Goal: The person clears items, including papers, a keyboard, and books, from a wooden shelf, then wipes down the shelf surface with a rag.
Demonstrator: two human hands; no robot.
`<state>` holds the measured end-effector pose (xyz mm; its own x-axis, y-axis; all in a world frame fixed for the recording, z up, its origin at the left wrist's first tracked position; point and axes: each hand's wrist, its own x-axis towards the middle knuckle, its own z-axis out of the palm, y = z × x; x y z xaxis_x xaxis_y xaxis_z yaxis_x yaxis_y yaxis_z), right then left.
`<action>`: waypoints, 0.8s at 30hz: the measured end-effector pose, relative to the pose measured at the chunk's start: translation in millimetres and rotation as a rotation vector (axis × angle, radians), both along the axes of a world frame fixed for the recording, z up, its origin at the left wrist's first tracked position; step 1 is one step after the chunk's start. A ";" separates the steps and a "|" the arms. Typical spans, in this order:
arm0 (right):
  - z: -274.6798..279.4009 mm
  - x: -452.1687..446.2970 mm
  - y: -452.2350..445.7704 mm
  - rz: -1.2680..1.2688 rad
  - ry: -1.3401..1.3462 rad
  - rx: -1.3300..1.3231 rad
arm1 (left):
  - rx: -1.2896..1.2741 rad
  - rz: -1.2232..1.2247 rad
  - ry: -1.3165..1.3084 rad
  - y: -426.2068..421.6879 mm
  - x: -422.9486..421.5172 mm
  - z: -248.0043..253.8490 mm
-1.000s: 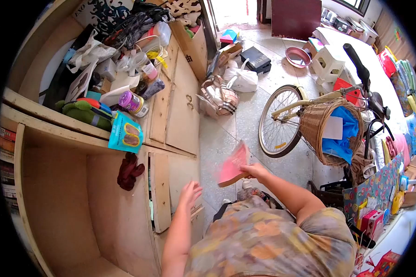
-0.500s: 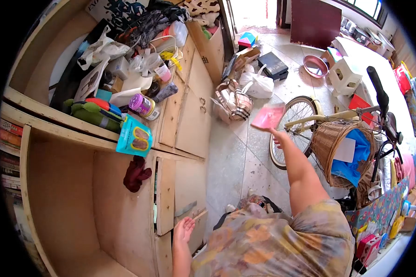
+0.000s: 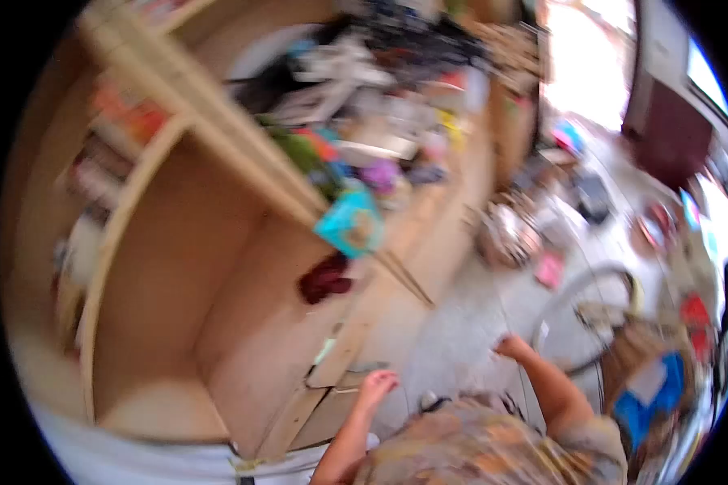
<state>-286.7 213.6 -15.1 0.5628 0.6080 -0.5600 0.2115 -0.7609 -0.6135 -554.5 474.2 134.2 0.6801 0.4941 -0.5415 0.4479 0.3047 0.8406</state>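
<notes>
The whole view is blurred by motion. My left hand [image 3: 378, 385] is raised in front of the drawers at the cabinet's right side; its fingers are smeared. Over the floor, my right hand [image 3: 513, 347] hangs apart from any object, its fingers too blurred to read. The pink flat piece [image 3: 549, 270] lies on the floor beyond my right hand, beside the white plastic bag [image 3: 560, 223]. On the cabinet, a turquoise packet [image 3: 349, 225] hangs over the edge, with a dark red cloth [image 3: 325, 279] below it.
An open cabinet compartment [image 3: 178, 299] fills the left, with books [image 3: 101, 174] beside it. The cluttered cabinet top [image 3: 437, 234] runs toward the doorway. At the right stands a bicycle with a wicker basket [image 3: 635, 356]. Bags and boxes lie on the floor.
The pink piece has left my right hand and lies on the floor. My right hand has drawn back toward my body. The camera has turned, so the scene appears tilted and shifted right.
</notes>
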 end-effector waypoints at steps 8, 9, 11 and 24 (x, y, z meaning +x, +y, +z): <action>86.2 22.6 52.9 -0.197 0.148 0.253 | 0.533 0.135 -0.177 3.1 -15.3 30.5; 88.1 24.1 61.6 -0.165 0.072 0.453 | 0.545 0.160 -0.189 4.9 -18.8 46.0; 103.9 26.3 85.8 -0.116 -0.011 0.655 | 0.418 0.191 -0.085 10.9 -34.2 71.4; 485.6 -64.1 275.5 0.263 -0.170 1.212 | 0.882 0.691 -0.414 93.0 -162.9 131.6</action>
